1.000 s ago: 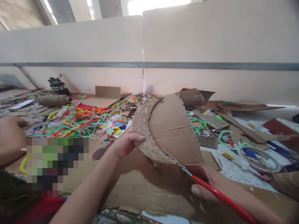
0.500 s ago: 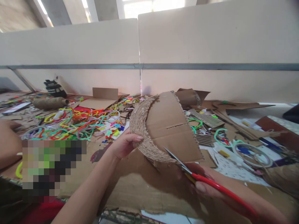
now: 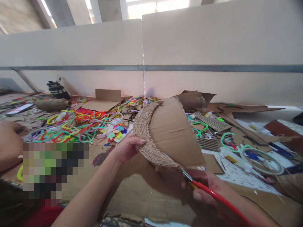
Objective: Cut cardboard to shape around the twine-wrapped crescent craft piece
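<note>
My left hand (image 3: 129, 148) grips the curved, twine-covered rim (image 3: 145, 138) of a cardboard piece (image 3: 175, 132), thumb on top. The piece is held up above the table, with a short slit in its bare brown part. In my right hand (image 3: 204, 187) are red-handled scissors (image 3: 208, 190), at the lower right end of the twine band. Their blades lie along the inner edge of the band, between twine and bare cardboard, and are partly hidden.
Colourful pipe cleaners (image 3: 78, 126) and foam flowers (image 3: 117, 130) lie left of centre. A twine roll (image 3: 54, 104) is behind them. Another person's hand (image 3: 11, 138) is at far left. Rings of tape (image 3: 262, 160) and cardboard scraps (image 3: 213, 121) lie right.
The scissors have moved from across the bare cardboard to the inner edge of the twine band, their blades now closer together. The cardboard piece has tilted slightly and sits a little lower.
</note>
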The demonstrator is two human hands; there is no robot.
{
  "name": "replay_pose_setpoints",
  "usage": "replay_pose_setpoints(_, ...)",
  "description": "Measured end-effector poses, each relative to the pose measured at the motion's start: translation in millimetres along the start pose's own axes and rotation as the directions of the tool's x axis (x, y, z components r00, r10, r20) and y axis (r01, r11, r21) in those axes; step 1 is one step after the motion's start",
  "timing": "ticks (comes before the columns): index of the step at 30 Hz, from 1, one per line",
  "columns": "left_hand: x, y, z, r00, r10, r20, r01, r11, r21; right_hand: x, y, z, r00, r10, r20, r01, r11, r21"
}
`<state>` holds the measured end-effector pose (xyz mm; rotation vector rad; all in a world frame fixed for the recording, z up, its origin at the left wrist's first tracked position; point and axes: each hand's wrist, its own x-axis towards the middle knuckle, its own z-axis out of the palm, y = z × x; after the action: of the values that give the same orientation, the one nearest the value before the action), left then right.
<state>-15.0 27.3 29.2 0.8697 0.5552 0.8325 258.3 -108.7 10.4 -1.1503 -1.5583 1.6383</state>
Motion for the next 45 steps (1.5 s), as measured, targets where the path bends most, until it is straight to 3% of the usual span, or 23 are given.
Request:
replay_pose_setpoints(6,-0.9,-2.7,5.0,1.000,0.010,0.004,-0.010,0.999,-0.053,-2.2,-9.6,-3.7,0.998,-0.019,-0.062,0.010,0.989,-0.148)
replay_pose_setpoints(9,-3.0,-0.2,9.6,0.999,0.034,-0.006,-0.034,0.998,-0.049,-4.0,-18.2,-8.1,0.999,-0.026,-0.033,0.018,0.974,-0.228)
replay_pose_setpoints(17,-6.4,0.8,9.5,0.999,0.024,-0.034,-0.025,0.999,-0.039,-20.0,-32.6,-8.6,1.000,-0.015,0.017,0.017,0.996,-0.085)
replay_pose_setpoints(20,-5.7,-0.1,10.7,0.999,0.039,-0.013,-0.039,0.999,-0.005,-18.8,-37.8,-9.0,0.998,-0.016,0.068,0.024,0.993,-0.116)
replay_pose_setpoints(23,-5.0,-0.8,12.0,0.999,0.037,0.010,-0.037,0.999,0.014,-20.2,-40.9,-12.6,0.999,0.023,0.047,-0.013,0.981,-0.195)
replay_pose_setpoints(28,-4.6,5.5,-1.2,0.997,0.054,-0.062,-0.058,0.996,-0.064,-35.4,-26.6,-31.4,0.998,0.062,-0.023,-0.064,0.990,-0.127)
replay_pose_setpoints(31,-3.0,10.8,-12.6,0.991,0.080,-0.105,-0.092,0.989,-0.113,-38.9,-19.1,-40.6,0.995,0.083,-0.057,-0.093,0.974,-0.205)
replay_pose_setpoints(34,-0.2,10.7,-16.8,0.990,0.067,-0.123,-0.086,0.985,-0.153,-36.2,-17.7,-40.8,0.996,0.070,-0.058,-0.083,0.960,-0.267)
replay_pose_setpoints(40,3.8,2.8,-15.7,0.991,0.030,-0.128,-0.057,0.976,-0.211,-39.6,-5.2,-39.0,0.991,0.123,-0.061,-0.128,0.989,-0.077)
replay_pose_setpoints(45,3.8,1.3,-15.0,0.988,0.016,-0.152,-0.049,0.975,-0.219,-37.0,-6.9,-34.8,0.993,0.058,-0.100,-0.066,0.995,-0.079)
